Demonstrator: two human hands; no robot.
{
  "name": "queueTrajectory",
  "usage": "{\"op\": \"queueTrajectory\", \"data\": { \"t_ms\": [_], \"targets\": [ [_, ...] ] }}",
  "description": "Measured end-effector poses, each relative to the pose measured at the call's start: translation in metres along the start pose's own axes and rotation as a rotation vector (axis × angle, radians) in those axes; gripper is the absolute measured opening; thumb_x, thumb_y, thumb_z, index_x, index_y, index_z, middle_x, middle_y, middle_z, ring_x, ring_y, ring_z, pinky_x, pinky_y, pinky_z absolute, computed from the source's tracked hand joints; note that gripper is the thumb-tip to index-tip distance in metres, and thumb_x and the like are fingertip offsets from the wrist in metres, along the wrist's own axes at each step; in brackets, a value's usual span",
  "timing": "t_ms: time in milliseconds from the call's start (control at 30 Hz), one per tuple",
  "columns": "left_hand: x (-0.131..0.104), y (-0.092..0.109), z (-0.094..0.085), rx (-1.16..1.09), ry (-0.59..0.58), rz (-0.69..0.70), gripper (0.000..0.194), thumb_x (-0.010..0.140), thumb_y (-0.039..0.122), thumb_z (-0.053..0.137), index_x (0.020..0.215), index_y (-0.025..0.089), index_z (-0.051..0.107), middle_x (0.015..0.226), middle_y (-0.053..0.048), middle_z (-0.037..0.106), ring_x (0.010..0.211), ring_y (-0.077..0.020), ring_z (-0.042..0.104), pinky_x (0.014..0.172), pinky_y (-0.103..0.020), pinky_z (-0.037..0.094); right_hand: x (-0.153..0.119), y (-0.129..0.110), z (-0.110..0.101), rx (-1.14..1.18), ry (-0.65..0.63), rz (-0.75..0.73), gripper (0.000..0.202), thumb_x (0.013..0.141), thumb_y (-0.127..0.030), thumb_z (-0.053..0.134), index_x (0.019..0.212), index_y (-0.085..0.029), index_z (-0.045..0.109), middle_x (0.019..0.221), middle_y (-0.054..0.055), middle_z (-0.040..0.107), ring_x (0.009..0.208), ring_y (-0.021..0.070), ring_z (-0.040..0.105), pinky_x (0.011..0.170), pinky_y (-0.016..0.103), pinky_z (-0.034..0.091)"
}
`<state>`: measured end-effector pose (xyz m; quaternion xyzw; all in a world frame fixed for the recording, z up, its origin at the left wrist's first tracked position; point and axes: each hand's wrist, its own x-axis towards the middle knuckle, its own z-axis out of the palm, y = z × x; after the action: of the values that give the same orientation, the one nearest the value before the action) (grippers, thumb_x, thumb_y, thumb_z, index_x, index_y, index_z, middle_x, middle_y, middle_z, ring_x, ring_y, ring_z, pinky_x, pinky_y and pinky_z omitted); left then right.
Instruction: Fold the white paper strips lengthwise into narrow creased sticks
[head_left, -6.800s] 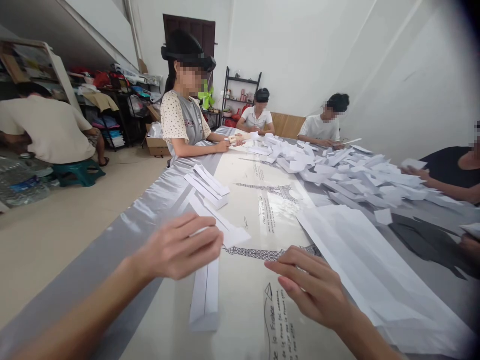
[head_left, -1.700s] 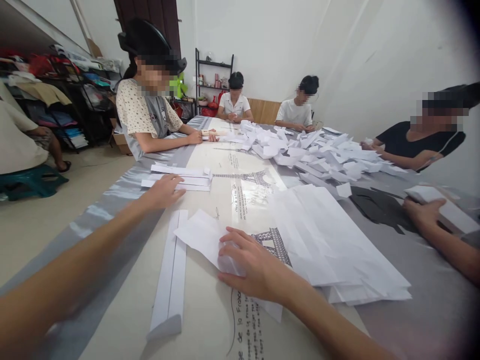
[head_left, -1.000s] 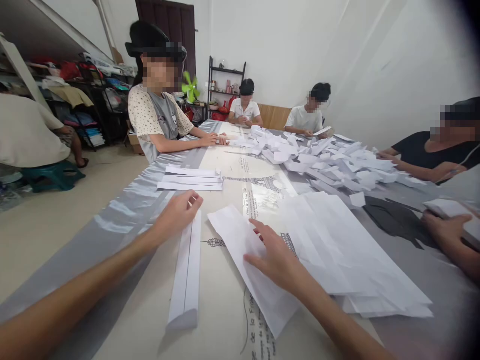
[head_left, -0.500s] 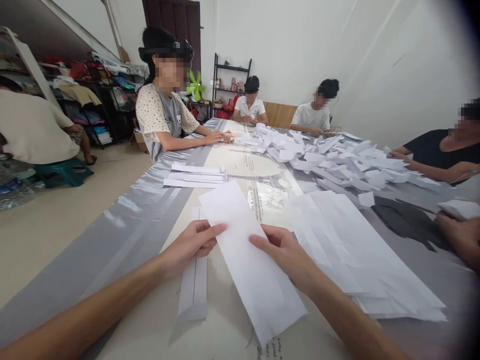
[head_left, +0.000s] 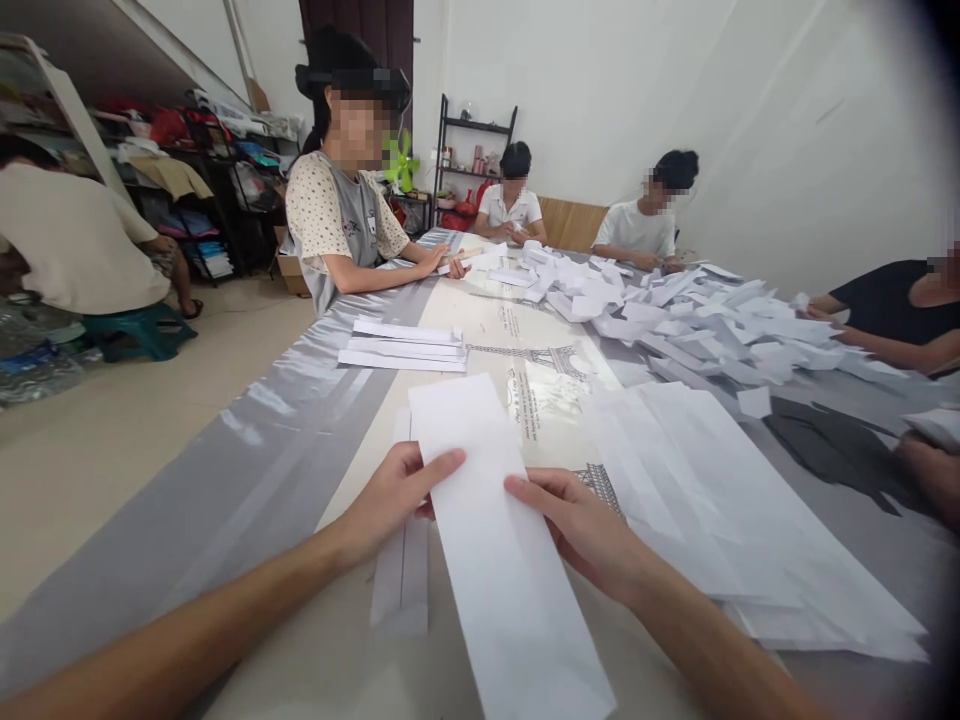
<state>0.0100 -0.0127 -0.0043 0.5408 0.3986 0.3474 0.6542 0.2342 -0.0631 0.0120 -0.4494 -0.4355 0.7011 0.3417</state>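
A long strip of white paper point(head_left: 502, 540) is held above the table between my two hands. My left hand point(head_left: 397, 495) pinches its left edge, thumb on top and fingers underneath. Opposite, my right hand point(head_left: 574, 515) grips the right edge the same way. Below the held paper lies a narrow folded paper strip point(head_left: 401, 590), partly covered by my left hand. To the right of my right hand rests a stack of large white sheets point(head_left: 720, 500). Farther forward, several folded strips point(head_left: 405, 345) lie side by side.
A big heap of folded white papers point(head_left: 675, 305) covers the far right of the table point(head_left: 247, 460). A dark flat item point(head_left: 832, 445) lies at right. Several people sit around, one close on the left point(head_left: 345, 220); another person's hand point(head_left: 934, 465) is at the right edge.
The held paper has turned slightly more upright and its near end has come lower in view. My view has shifted a little left. The person at left has raised a paper strip.
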Motion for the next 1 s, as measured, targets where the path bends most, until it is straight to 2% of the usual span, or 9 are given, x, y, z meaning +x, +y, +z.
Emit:
{"op": "queueTrajectory", "data": {
  "t_ms": [100,267,367,533,667,767,867,933,1000],
  "targets": [
    [0.005,-0.003,-0.004,-0.099,0.000,0.041,0.045,0.086,0.052,0.071,0.065,0.017,0.054,0.062,0.002,0.047,0.055,-0.0098,0.043,0.051,-0.024,0.032,0.001,0.001,0.001,-0.005,-0.020,-0.014,0.037,0.089,-0.055,0.070,0.106,-0.023,0.078,0.102,0.007,0.075,0.093,0.0233,0.071,0.087,0.038,0.055],
    [0.000,-0.002,0.000,-0.113,-0.147,0.010,0.030,0.087,0.044,0.072,0.079,0.016,0.064,0.072,-0.001,0.058,0.062,-0.0126,0.052,0.053,-0.024,0.038,-0.001,-0.002,0.003,-0.074,0.003,0.026,0.044,0.091,-0.061,0.064,0.108,-0.023,0.077,0.099,0.008,0.075,0.090,0.0252,0.071,0.083,0.041,0.057],
    [-0.005,0.001,0.004,-0.058,-0.174,-0.004,0.024,0.087,0.042,0.073,0.087,0.018,0.066,0.074,-0.001,0.063,0.062,-0.0134,0.055,0.057,-0.025,0.044,0.001,0.000,0.004,-0.232,0.036,-0.014,0.045,0.096,-0.060,0.055,0.117,-0.024,0.071,0.100,0.008,0.073,0.091,0.0256,0.070,0.080,0.042,0.059],
    [-0.004,-0.001,0.003,0.044,-0.115,0.029,0.033,0.089,0.047,0.071,0.081,0.016,0.067,0.072,-0.003,0.064,0.055,-0.0124,0.054,0.049,-0.024,0.043,0.008,0.014,0.003,-0.692,0.305,-0.330,0.050,0.099,-0.048,0.054,0.145,-0.032,0.047,0.117,0.007,0.065,0.089,0.0216,0.066,0.078,0.040,0.060],
    [-0.003,-0.002,0.003,0.045,-0.094,0.028,0.036,0.089,0.051,0.070,0.083,0.015,0.068,0.070,-0.004,0.066,0.051,-0.0125,0.055,0.045,-0.024,0.043,0.005,0.019,0.004,-0.858,0.312,-0.452,0.046,0.101,-0.048,0.052,0.144,-0.034,0.050,0.134,0.010,0.060,0.115,0.0283,0.062,0.091,0.046,0.058],
    [-0.004,-0.002,0.004,-0.002,-0.084,0.041,0.036,0.089,0.050,0.070,0.080,0.015,0.069,0.069,-0.004,0.068,0.052,-0.0135,0.058,0.048,-0.024,0.047,0.000,0.017,0.007,-0.900,0.253,-0.452,0.057,0.095,-0.050,0.063,0.147,-0.035,0.047,0.143,0.008,0.057,0.127,0.0323,0.056,0.105,0.056,0.049],
    [-0.001,-0.001,0.002,-0.048,-0.004,0.067,0.036,0.089,0.049,0.071,0.079,0.015,0.069,0.072,-0.005,0.070,0.058,-0.0155,0.062,0.052,-0.025,0.051,-0.002,0.015,0.007,-0.842,0.206,-0.379,0.073,0.089,-0.052,0.071,0.154,-0.040,0.037,0.156,0.006,0.046,0.140,0.0354,0.046,0.112,0.061,0.042],
    [0.004,-0.001,-0.003,-0.084,0.073,0.087,0.034,0.087,0.049,0.073,0.085,0.015,0.071,0.079,-0.007,0.072,0.066,-0.0177,0.066,0.057,-0.026,0.053,-0.002,0.012,0.006,-0.761,0.195,-0.328,0.078,0.088,-0.050,0.073,0.155,-0.043,0.034,0.161,0.003,0.040,0.143,0.0351,0.042,0.113,0.062,0.041],
    [0.009,0.000,-0.009,-0.132,0.148,0.096,0.035,0.085,0.048,0.076,0.092,0.014,0.073,0.087,-0.009,0.073,0.074,-0.0200,0.068,0.063,-0.027,0.055,-0.002,0.008,0.004,-0.667,0.178,-0.299,0.075,0.087,-0.046,0.074,0.153,-0.044,0.038,0.160,0.001,0.042,0.140,0.0335,0.047,0.111,0.059,0.045]
  ]
}}
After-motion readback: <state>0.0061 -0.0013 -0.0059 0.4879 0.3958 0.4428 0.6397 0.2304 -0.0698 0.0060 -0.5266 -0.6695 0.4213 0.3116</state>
